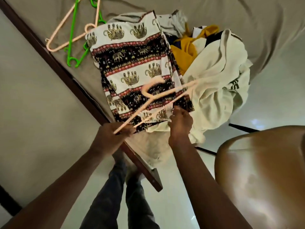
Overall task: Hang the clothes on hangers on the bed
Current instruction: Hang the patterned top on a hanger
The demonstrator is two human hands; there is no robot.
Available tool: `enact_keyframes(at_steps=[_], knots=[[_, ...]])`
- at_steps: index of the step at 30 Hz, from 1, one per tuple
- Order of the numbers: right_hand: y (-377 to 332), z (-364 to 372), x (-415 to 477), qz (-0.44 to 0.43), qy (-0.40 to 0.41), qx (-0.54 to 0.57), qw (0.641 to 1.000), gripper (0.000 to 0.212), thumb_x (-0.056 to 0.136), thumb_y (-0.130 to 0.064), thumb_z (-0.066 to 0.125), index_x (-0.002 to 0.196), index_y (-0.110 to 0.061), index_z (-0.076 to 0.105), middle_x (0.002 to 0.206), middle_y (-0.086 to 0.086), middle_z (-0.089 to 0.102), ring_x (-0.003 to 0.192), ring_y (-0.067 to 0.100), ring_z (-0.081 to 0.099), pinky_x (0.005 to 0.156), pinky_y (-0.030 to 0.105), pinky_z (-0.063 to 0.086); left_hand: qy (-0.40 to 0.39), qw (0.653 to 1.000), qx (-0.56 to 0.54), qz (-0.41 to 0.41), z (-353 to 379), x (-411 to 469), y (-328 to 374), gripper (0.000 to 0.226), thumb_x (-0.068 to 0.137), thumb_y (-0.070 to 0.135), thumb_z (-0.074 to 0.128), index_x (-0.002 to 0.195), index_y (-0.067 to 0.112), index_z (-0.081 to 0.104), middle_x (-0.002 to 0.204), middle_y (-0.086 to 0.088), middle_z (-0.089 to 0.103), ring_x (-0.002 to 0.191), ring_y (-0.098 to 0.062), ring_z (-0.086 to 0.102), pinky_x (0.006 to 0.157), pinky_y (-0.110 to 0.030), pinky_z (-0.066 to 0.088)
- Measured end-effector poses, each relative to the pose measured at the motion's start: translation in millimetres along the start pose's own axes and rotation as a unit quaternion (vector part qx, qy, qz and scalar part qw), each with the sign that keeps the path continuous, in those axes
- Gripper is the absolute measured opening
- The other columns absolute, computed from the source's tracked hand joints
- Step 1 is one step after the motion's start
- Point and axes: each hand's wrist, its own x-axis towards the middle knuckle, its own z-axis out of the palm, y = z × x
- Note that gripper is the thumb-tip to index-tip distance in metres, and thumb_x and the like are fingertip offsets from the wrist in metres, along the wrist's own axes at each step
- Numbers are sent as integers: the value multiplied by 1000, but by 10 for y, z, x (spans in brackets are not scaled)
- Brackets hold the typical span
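A home bedroom; a bed (214, 17), heaped clothes (212, 83), plastic hangers (72, 35).

Held hanger (151, 98) blurred; chair (264, 171) cropped right.

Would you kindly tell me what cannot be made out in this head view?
Head view only:
Peach hanger in the left hand: motion-blurred, so its far end is unclear.
Right hand fingertips: buried in the elephant-print garment.
Green hanger: partly cut off by the top edge.
Clothes pile: garment count hidden by overlap.
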Motion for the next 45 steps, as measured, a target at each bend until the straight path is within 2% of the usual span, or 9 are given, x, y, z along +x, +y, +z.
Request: enact_keyframes(at_steps=[6,9,14,20,27,34,36,39,45], knots=[[264,88,181,-81,38,-311,946,72,75,-51,76,137,-19,56,131,6,63,120,30,61,105,48,48,-33,991,-101,-83,-139,-69,-137,22,89,20,78,81,-1,79,70,-16,73,48,-12,55,41,-15,37],[190,120,249,-66,22,-311,948,57,80,-45,78,129,-19,65,126,4,71,119,29,64,105,46,48,-37,985,-123,-112,-179,-104,-260,29,82,33,80,82,4,79,81,-14,78,52,-16,60,40,-18,36],[169,103,277,-40,9,-155,987,44,82,-36,83,119,-16,72,109,4,76,101,26,71,92,40,56,-39,968,-206,-138,-283,-176,-382,52,66,46,89,88,1,78,82,-20,76,54,-21,61,42,-20,37],[118,119,94,55,-90,111,988,7,94,-20,72,91,-15,67,78,2,65,81,22,57,84,40,49,-124,965,-177,-149,-153,-68,-319,11,82,18,80,80,7,80,89,-26,76,56,-22,63,42,-22,39],[10,31,85,108,-115,221,962,70,102,-68,23,113,-17,71,104,1,78,109,23,65,97,38,46,-140,975,-100,-142,-51,212,-279,15,87,17,80,89,2,78,86,-17,78,69,-24,71,48,-23,44],[7,6,119,45,-118,151,981,52,107,-50,32,125,-16,67,115,4,77,104,20,66,89,37,45,-114,972,-133,-155,25,299,-301,19,87,19,81,89,0,77,86,-18,78,69,-23,72,49,-24,47],[92,-19,158,-54,-73,0,996,31,104,-32,47,119,-20,72,117,2,75,108,19,66,87,34,47,-89,969,-165,-162,24,285,-312,18,87,18,80,88,1,77,83,-18,77,64,-21,70,45,-23,48],[305,-89,227,-217,8,-322,922,43,93,-20,62,136,-23,60,134,2,60,123,21,57,97,33,45,-61,958,-216,-179,13,272,-353,13,89,18,77,85,6,77,82,-16,76,60,-17,67,42,-22,47],[99,-24,428,-102,93,-238,961,58,88,-48,76,133,-19,55,125,5,69,116,26,64,93,28,43,-56,955,-230,-178,49,270,-438,20,85,20,80,91,1,76,88,-21,76,60,-19,67,43,-24,46]])
